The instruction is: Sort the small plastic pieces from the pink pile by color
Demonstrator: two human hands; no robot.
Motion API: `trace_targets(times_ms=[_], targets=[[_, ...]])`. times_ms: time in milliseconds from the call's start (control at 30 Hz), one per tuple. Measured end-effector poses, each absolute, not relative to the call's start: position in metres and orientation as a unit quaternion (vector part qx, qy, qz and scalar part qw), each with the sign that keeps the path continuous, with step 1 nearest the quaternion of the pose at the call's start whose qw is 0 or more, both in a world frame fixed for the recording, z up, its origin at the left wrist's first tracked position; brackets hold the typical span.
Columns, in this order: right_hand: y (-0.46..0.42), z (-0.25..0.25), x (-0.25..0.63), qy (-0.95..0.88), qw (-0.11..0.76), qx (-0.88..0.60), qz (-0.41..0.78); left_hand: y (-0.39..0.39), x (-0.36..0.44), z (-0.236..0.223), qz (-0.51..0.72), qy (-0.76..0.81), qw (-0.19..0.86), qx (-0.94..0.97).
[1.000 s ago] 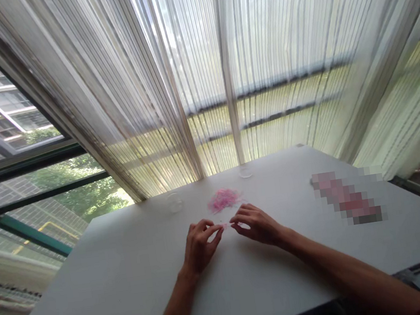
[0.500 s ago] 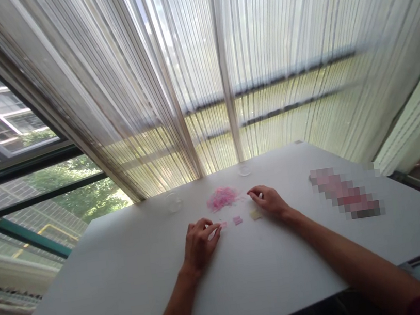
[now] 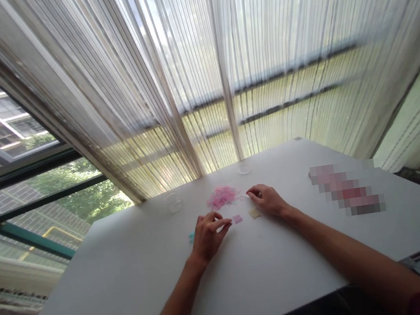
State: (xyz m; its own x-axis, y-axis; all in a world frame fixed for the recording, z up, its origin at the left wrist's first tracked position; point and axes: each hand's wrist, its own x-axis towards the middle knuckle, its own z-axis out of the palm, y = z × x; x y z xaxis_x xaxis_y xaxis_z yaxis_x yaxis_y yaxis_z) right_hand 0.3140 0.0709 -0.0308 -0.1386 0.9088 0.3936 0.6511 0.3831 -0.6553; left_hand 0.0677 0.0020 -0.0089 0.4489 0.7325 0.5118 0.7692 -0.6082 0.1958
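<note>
White table top (image 3: 288, 266), viewed from the head camera. Since the previous frames, the left hand (image 3: 208, 237) has shifted toward the middle of the table, and a small teal piece (image 3: 192, 237) now shows just beyond its outer side. The small pink piece seen earlier near that hand is no longer visible; it may be hidden under the fingers, but I cannot tell. The left fingers are loosely curled and point toward a small lilac piece (image 3: 237, 219), near but apparently not touching it. Whether they pinch anything is unclear. The right hand (image 3: 266, 201) lies relaxed and apparently empty, fingertips down on the table, just beside a heap of pink strands (image 3: 222, 197). A small yellow piece (image 3: 254, 214) lies just below those fingertips. The lilac and yellow pieces sit between the hands, with the heap just beyond them. Two clear round cups (image 3: 174, 202) and (image 3: 243, 169) stand near the far edge, and a pixelated pink strip (image 3: 345, 189) lies to the right.
</note>
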Motion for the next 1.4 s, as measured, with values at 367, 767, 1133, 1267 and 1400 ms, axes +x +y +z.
trace_targets(times_ms=[367, 767, 1133, 1267, 1400], targets=[[0.074, -0.037, 0.313, -0.743, 0.387, -0.524, 0.154, 0.016, 0.08, -0.012, -0.245, -0.454, 0.021, -0.857], [0.073, -0.035, 0.313, -0.743, 0.379, -0.529, 0.159, 0.012, 0.077, -0.014, -0.223, -0.465, 0.018, -0.857], [0.074, -0.039, 0.315, -0.741, 0.384, -0.52, 0.182, 0.069, 0.056, 0.048, -0.25, -0.505, 0.032, -0.825], [0.075, -0.041, 0.315, -0.746, 0.385, -0.511, 0.186, 0.095, 0.055, 0.055, -0.141, -0.542, -0.029, -0.828], [0.075, -0.042, 0.315, -0.747, 0.387, -0.509, 0.184, 0.109, 0.056, 0.048, -0.056, -0.532, -0.069, -0.842]])
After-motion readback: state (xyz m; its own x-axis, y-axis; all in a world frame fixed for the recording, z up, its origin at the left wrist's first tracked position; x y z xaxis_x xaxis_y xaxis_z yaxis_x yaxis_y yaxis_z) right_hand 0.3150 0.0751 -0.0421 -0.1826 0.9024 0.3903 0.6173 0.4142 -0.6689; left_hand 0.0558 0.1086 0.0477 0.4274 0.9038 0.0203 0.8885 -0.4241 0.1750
